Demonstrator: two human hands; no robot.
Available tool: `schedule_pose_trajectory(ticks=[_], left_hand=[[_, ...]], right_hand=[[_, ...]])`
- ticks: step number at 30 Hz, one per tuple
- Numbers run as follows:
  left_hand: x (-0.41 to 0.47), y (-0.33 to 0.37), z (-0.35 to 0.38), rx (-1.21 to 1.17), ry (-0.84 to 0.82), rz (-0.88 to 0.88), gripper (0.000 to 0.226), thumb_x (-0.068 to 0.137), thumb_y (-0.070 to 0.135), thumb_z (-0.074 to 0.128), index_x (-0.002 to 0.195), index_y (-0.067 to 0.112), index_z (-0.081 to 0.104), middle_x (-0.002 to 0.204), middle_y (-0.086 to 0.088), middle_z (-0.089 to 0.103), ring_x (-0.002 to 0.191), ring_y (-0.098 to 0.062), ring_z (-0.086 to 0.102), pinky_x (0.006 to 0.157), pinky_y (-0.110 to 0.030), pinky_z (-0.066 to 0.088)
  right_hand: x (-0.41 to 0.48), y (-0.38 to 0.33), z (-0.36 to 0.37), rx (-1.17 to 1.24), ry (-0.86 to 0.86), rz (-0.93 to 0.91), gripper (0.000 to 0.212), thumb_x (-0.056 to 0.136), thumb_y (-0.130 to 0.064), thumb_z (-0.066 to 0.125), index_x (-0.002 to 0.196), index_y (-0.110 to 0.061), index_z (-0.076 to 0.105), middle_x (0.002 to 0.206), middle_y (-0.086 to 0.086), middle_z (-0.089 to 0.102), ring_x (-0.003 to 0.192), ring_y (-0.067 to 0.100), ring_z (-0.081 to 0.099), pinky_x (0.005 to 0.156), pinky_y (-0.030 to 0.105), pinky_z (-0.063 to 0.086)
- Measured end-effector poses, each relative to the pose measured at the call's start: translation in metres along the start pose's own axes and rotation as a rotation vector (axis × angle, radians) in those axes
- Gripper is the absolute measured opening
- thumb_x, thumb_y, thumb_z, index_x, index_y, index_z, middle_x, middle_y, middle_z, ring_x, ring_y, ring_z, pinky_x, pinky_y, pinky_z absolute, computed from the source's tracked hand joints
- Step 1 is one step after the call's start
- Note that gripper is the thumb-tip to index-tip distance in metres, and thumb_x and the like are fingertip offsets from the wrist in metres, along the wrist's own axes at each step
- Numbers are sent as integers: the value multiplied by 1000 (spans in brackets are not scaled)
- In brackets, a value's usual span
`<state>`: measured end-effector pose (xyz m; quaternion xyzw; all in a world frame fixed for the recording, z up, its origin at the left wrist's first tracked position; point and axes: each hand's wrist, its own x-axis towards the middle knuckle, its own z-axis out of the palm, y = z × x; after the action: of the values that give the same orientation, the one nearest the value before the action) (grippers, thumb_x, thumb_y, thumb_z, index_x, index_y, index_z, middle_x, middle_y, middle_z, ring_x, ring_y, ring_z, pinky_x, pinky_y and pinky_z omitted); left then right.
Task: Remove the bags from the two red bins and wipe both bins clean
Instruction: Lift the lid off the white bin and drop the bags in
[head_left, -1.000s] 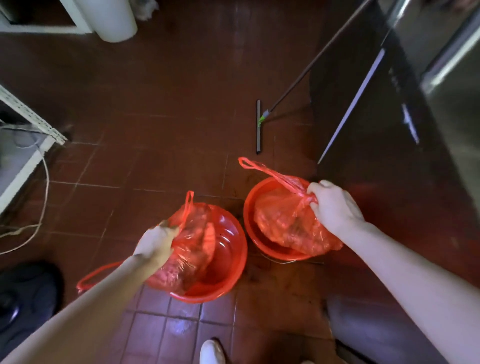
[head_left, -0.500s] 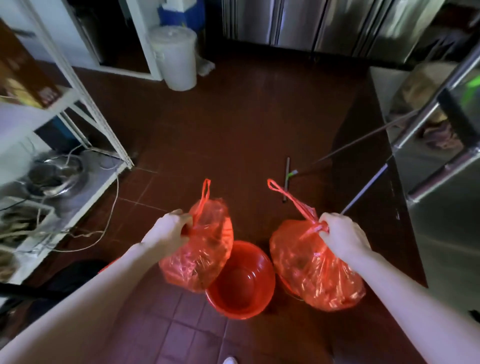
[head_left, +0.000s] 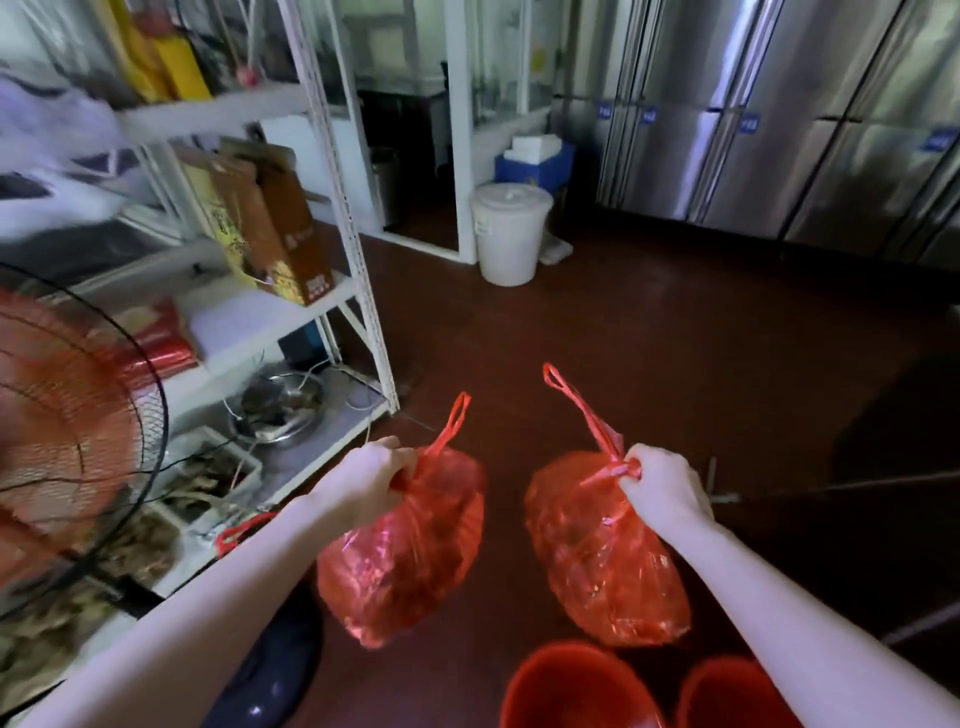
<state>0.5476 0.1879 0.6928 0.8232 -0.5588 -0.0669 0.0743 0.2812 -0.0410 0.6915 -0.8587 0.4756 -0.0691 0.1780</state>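
Holding one red bag each, both hands are closed tightly around the gathered necks. The left hand (head_left: 371, 480) grips the left bag (head_left: 402, 551), the right hand (head_left: 662, 488) grips the right bag (head_left: 605, 551). Both bags hang in the air, above the floor (head_left: 649, 338). The two red bins (head_left: 576, 691) stand below them at the bottom edge, without bags, close beside each other.

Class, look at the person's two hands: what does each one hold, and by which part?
The left hand holds one red bag by its gathered neck; the right hand holds the other red bag likewise.
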Motion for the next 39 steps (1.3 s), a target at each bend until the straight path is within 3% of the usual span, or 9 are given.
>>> schedule_pose_trajectory(ticks=[7,11,14,17,24,28,31,39], left_hand=[[111,-83,-11,52,-57,16,14,73,19,69,77,22,56,82,9,49,72,-13,50,64,-28,44],[192,-125,-18,105,-169,34,18,77,23,66,76,27,48,84,10,49,75,-13,53,62,-23,42],[253,-152,-27,123,-156,55,13,79,19,63,78,25,52,82,13,46,72,-12,52,60,-20,38],[319,-176,-35,120,-149,80,6,83,20,61,83,22,56,88,8,50,75,-14,55,63,-24,45],[505,-235,-37,83,-228,140,9,80,18,63,88,22,64,98,3,56,85,-16,61,75,-28,52],[616,-267,-41,34,-233,184,10,76,16,63,84,23,65,93,6,53,82,-14,61,73,-26,52],[703,-284,-54,29,-217,245,12,75,15,62,84,22,65,90,7,49,84,-16,62,68,-20,43],[929,-312,-83,-47,-173,330,5,73,24,60,75,23,57,87,3,51,77,-17,58,69,-29,46]], right_hand=[[136,-72,31,78,-20,-37,11,89,-28,65,80,-25,59,80,-3,63,78,24,63,62,25,41],[215,-101,40,77,-49,-35,6,89,-29,66,86,-24,63,89,-2,68,83,22,66,65,25,46],[270,-118,38,43,-54,-21,5,89,-29,65,90,-23,64,93,-2,70,87,22,68,68,26,49],[327,-132,34,14,-47,-3,8,89,-29,66,95,-24,65,96,-2,70,89,21,68,73,28,53],[484,-152,32,-44,-37,73,8,88,-32,65,94,-27,67,93,-6,69,84,16,68,74,32,58],[572,-159,21,-21,-68,151,8,88,-30,59,80,-29,63,80,-9,64,72,13,64,68,35,57],[639,-162,7,13,-67,201,11,87,-28,56,76,-28,60,78,-7,64,70,15,64,68,38,57],[837,-149,-17,69,-2,294,7,83,-24,56,76,-26,58,76,-5,63,69,17,62,65,35,54]])
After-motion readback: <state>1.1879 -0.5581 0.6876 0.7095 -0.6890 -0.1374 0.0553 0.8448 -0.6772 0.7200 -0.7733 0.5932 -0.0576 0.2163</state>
